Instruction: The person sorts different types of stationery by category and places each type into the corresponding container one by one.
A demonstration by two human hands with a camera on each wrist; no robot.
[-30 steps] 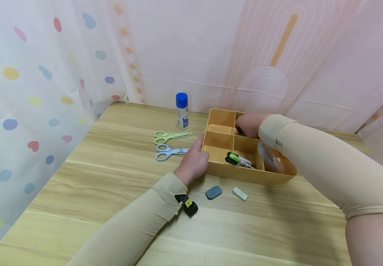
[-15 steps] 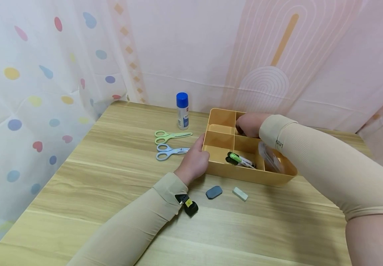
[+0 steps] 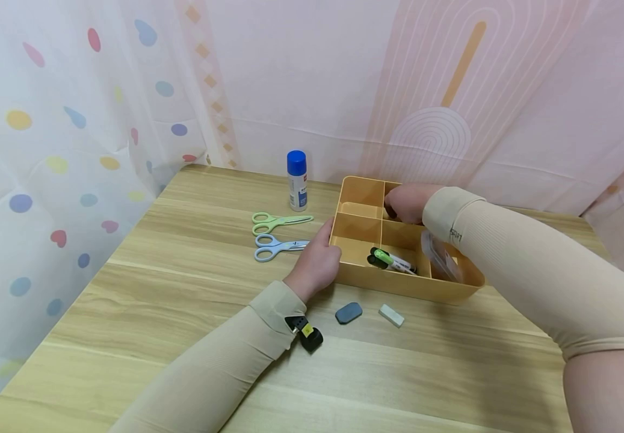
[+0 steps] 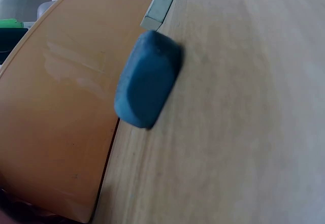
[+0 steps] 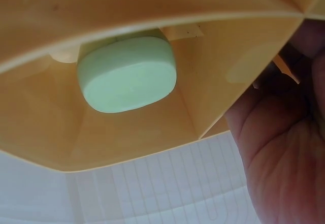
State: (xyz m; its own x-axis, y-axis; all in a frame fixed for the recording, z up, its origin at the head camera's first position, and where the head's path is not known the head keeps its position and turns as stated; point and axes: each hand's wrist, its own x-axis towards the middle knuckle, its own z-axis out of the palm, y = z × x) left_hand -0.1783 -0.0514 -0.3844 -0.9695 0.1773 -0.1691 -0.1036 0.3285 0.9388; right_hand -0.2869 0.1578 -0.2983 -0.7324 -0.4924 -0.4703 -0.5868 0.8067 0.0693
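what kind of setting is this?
Likely a staged tabletop booth for stationery sorting: wooden table hemmed in by hanging patterned curtains, with scissors, a glue stick and a divided orange organizer tray.

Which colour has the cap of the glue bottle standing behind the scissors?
The cap is blue, seen best in the head view.

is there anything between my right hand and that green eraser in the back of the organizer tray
Nothing visible does. In the right wrist view the green eraser lies alone on the floor of a back compartment of the organizer tray, and the right hand is already down inside the tray's back part. Whether it shares that compartment is unclear.
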